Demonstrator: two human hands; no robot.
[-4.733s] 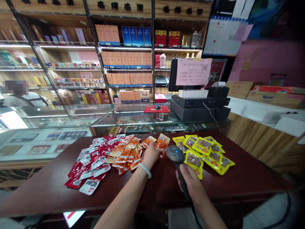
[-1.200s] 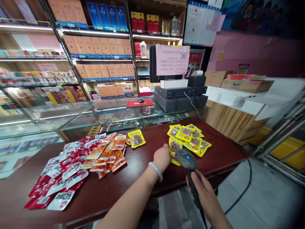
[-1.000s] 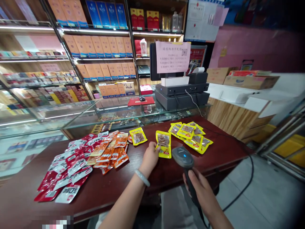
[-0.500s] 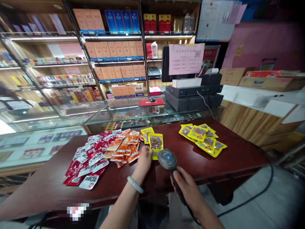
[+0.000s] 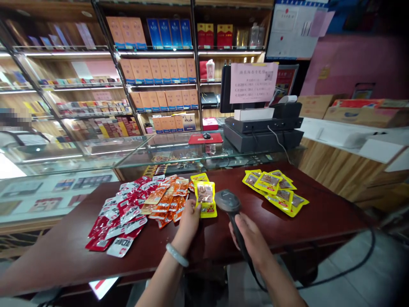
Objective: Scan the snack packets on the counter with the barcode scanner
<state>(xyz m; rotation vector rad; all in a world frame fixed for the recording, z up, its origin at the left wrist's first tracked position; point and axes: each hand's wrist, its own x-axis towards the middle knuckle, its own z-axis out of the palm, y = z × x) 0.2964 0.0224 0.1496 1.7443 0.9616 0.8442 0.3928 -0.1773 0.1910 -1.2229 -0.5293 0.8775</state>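
My left hand (image 5: 191, 215), with a pale bangle on its wrist, pinches the left edge of a yellow snack packet (image 5: 205, 194) with a clear window. Another yellow packet (image 5: 198, 177) lies just behind it. My right hand (image 5: 247, 232) is wrapped round the handle of a black barcode scanner (image 5: 228, 201), whose head points left at the held packet. Left of my left hand lie orange snack packets (image 5: 169, 202) in a loose heap. Beyond them is a spread of red and white packets (image 5: 123, 213). More yellow packets (image 5: 275, 187) are piled to the right.
The packets lie on a dark red-brown table (image 5: 179, 251). Behind it stand a glass counter (image 5: 143, 155), a cash drawer (image 5: 262, 138) and a monitor with a pink notice (image 5: 254, 83). The scanner's cable (image 5: 348, 270) loops at the right. A person (image 5: 19, 132) is at the far left.
The scanner's head has tilted from over the packet's lower right to beside it, and its blue light no longer shows. The packet in my left hand has shifted slightly left and turned.
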